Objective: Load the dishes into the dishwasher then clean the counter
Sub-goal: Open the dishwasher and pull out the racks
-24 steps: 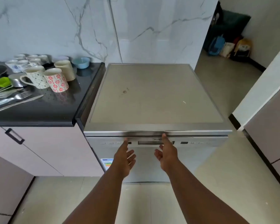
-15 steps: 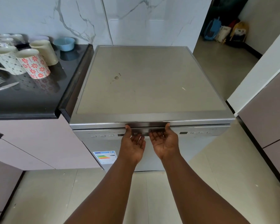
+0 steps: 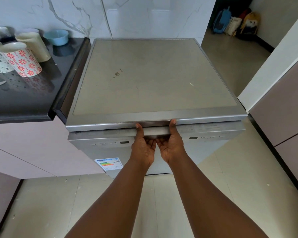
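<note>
Head view: my left hand [image 3: 143, 149] and right hand [image 3: 170, 146] sit palm-up at frame centre, fingers curled into the door handle [image 3: 156, 131], thumbs on its top edge, presumably to pull the dishwasher [image 3: 153, 79] door down. Door is barely ajar. Dishes wait upper left on the black counter [image 3: 24, 100]: floral mug [image 3: 21, 60], blue bowl [image 3: 57, 36]. Nothing obstructs the door.

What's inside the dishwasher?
You can't see inside. The dishwasher door is only cracked open at the top, where the left hand and right hand grip it.
</note>
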Demonstrator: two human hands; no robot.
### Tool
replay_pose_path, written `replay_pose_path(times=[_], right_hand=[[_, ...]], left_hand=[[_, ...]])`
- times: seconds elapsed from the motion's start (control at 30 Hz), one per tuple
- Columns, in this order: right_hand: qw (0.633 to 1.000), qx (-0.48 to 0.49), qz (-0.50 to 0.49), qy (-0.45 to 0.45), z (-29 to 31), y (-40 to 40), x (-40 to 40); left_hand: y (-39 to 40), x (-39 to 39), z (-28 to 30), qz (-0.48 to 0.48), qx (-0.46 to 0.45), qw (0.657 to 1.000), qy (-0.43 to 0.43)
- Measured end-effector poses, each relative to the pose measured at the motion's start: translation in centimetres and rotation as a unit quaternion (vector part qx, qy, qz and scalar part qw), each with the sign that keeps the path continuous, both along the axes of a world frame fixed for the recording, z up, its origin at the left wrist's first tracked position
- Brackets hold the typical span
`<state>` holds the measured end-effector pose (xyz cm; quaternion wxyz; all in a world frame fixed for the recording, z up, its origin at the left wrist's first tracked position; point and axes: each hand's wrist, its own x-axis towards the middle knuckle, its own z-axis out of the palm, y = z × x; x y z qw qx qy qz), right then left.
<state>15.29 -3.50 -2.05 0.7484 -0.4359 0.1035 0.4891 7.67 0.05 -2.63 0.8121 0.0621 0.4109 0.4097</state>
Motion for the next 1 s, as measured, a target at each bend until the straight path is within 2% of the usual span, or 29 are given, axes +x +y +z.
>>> replay_pose_path(times=[0.13, 0.2, 0.27, 0.33, 0.4, 0.43, 0.47, 0.53, 0.57, 0.63, 0.67, 0.7, 0.77, 0.83, 0.9, 1.0], right_hand=[[0.996, -0.088, 0.003, -0.033, -1.1, -2.3, -1.6], [0.988, -0.133, 0.04, -0.066, -1.7, -4.2, -2.2], [0.963, -0.214, 0.098, -0.133, -1.6, -6.1, -2.4], [0.906, -0.329, 0.12, -0.236, -1.3, -7.9, -1.9], [0.786, -0.481, 0.119, -0.371, -0.6, -9.1, -1.2], [0.736, -0.521, 0.123, -0.413, -0.1, -9.5, -1.0], [0.714, -0.534, 0.127, -0.435, 0.4, -9.8, -1.0], [0.7, -0.518, 0.132, -0.473, 0.7, -10.1, -1.0], [0.68, -0.505, 0.133, -0.515, 0.5, -10.2, -1.1], [0.599, -0.462, 0.127, -0.641, 0.1, -10.2, -0.8], [0.558, -0.442, 0.141, -0.688, 0.2, -10.0, -0.4], [0.527, -0.422, 0.179, -0.716, 0.4, -9.8, 0.0], [0.461, -0.367, 0.281, -0.757, 0.2, -9.2, 0.9], [0.413, -0.313, 0.359, -0.776, -0.6, -9.3, 1.5], [0.393, -0.294, 0.37, -0.788, -1.0, -9.6, 1.6], [0.366, -0.285, 0.372, -0.804, -1.5, -10.0, 1.9]], left_hand=[[-2.7, 0.3, -0.7, 0.006, -0.025, 0.997, 0.075], [-4.2, -0.2, -0.9, -0.032, -0.038, 0.99, 0.13], [-5.5, -0.8, -0.7, -0.091, -0.052, 0.969, 0.224], [-6.4, -2.0, -0.6, -0.127, -0.051, 0.935, 0.326], [-6.7, -3.4, -0.5, -0.133, -0.005, 0.897, 0.421], [-6.8, -3.9, -0.1, -0.131, 0.013, 0.871, 0.473], [-6.9, -4.4, 0.3, -0.133, 0.021, 0.842, 0.523], [-7.4, -4.7, 1.2, -0.146, 0.032, 0.781, 0.607], [-7.8, -4.8, 1.4, -0.151, 0.055, 0.748, 0.644], [-8.4, -5.1, 1.1, -0.137, 0.169, 0.672, 0.708], [-8.4, -5.3, 1.0, -0.132, 0.244, 0.624, 0.731], [-8.1, -5.5, 0.8, -0.145, 0.311, 0.572, 0.745], [-7.0, -5.4, 0.7, -0.244, 0.403, 0.469, 0.747], [-6.0, -5.3, 0.3, -0.352, 0.457, 0.391, 0.717], [-5.4, -5.6, -0.2, -0.385, 0.492, 0.351, 0.698], [-5.6, -6.5, -1.1, -0.359, 0.532, 0.319, 0.697]])
